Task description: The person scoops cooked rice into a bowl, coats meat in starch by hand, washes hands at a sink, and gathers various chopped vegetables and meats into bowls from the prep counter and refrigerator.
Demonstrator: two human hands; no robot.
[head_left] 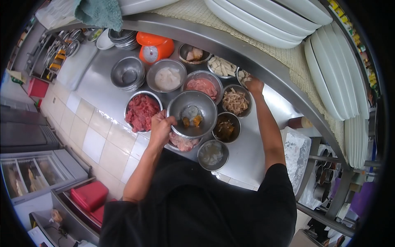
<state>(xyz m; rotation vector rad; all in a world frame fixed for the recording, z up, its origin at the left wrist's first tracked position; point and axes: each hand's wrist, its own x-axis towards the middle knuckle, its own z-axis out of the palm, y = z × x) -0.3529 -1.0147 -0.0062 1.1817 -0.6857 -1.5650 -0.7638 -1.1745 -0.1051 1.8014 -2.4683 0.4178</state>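
My left hand (163, 125) grips the rim of a steel bowl (175, 103) with a few translucent and orange-brown pieces (191, 117) in it. This bowl is held above other bowls, partly covering one with pale pink meat (183, 142). Red meat (142, 112) fills a bowl to its left. At the far right of the group, my right hand (254, 85) reaches to a bowl of pale pieces (243, 75); its fingertips are too small and hidden to tell what they hold. Just below that hand is a bowl of brown strips (235, 101).
An orange scale (151, 53) stands behind stacked steel bowls (127, 73). A shelf edge (230, 33) carrying white plates (263, 20) overhangs the far side of the steel table (242, 156). More food bowls stand around, and a bottle (300, 122) lies at right.
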